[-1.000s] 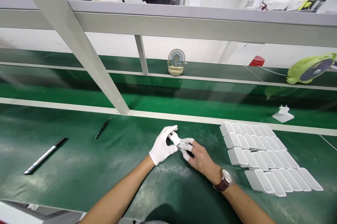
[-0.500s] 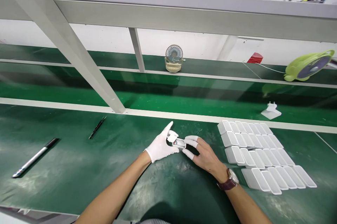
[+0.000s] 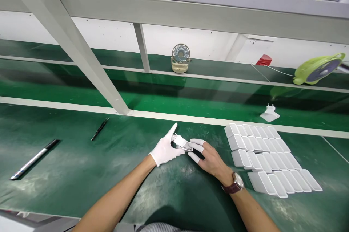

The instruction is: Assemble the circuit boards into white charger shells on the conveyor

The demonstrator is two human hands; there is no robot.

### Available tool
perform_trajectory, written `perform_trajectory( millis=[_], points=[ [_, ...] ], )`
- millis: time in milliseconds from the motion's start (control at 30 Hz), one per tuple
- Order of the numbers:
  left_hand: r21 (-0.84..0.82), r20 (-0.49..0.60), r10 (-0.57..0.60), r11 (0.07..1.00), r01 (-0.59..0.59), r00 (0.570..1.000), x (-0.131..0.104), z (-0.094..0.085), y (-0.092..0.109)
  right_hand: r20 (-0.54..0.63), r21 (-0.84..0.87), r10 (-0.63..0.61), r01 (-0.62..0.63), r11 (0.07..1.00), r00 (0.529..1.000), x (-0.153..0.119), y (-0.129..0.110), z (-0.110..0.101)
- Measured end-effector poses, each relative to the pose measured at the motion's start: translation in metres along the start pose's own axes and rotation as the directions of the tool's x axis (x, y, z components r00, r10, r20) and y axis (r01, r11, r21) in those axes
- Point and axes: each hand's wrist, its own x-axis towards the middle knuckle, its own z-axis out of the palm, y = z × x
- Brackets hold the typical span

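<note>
My L hand (image 3: 167, 149) grips the white part (image 3: 180, 141) over the table (image 3: 152, 195), its long axis running from L palm twd my R hand (image 3: 209, 160), whose fingertips sit apart right by its R end, tho can't tell if they're gripping.

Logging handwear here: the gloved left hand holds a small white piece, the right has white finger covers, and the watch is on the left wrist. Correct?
Not quite: the head view shows the watch on the right wrist. The gloved left hand holds the small white piece, and the right hand has white finger covers.
</note>
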Motion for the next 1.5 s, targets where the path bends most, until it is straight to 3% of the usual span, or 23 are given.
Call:
perform_trajectory(
  millis=[167, 333, 400, 467, 533, 700, 833, 967, 1133, 1333, 1500],
  points=[
    [0.008, 0.011, -0.01, 1.0, 0.01, 1.0, 0.001, -0.002, 0.0, 0.055, 0.021, -0.024, 0.023, 1.0, 0.998, -0.003, 0.0, 0.008],
    [0.033, -0.009, -0.021, 0.999, 0.021, 1.0, 0.003, -0.002, -0.003, -0.013, 0.23, 0.109, -0.103, 0.968, 0.994, -0.003, 0.001, 0.02],
    [0.024, -0.014, -0.005, 1.0, 0.005, 1.0, 0.004, -0.001, -0.005, -0.044, 0.491, 0.3, -0.241, 0.837, 0.953, -0.001, 0.0, 0.025],
    [0.0, -0.025, 0.058, 0.998, -0.058, 0.998, 0.003, 0.001, -0.008, -0.001, 0.732, 0.501, -0.341, 0.59, 0.865, 0.002, -0.001, 0.029],
    [0.02, -0.064, 0.168, 0.986, -0.167, 0.984, 0.0, 0.003, -0.009, 0.082, 0.851, 0.599, -0.369, 0.374, 0.796, 0.004, -0.003, 0.031],
    [0.268, -0.156, 0.491, 0.856, -0.442, 0.857, -0.009, 0.012, -0.007, 0.29, 0.915, 0.601, -0.4, 0.055, 0.745, 0.008, -0.01, 0.031],
    [0.305, -0.108, 0.624, 0.762, -0.572, 0.774, -0.011, 0.016, -0.006, 0.367, 0.911, 0.567, -0.409, -0.057, 0.738, 0.008, -0.014, 0.029],
    [0.316, -0.094, 0.628, 0.755, -0.575, 0.772, -0.01, 0.015, -0.006, 0.404, 0.903, 0.538, -0.416, -0.106, 0.74, 0.008, -0.016, 0.03],
    [0.323, -0.084, 0.606, 0.768, -0.554, 0.791, -0.011, 0.014, -0.009, 0.399, 0.904, 0.538, -0.417, -0.096, 0.742, 0.008, -0.016, 0.032],
    [0.304, -0.064, 0.53, 0.818, -0.489, 0.846, -0.011, 0.013, -0.005, 0.376, 0.895, 0.549, -0.446, -0.007, 0.746, 0.007, -0.015, 0.033],
    [0.304, -0.06, 0.473, 0.848, -0.435, 0.879, -0.011, 0.009, -0.001, 0.302, 0.886, 0.572, -0.446, 0.126, 0.762, 0.006, -0.013, 0.034]
  ],
)
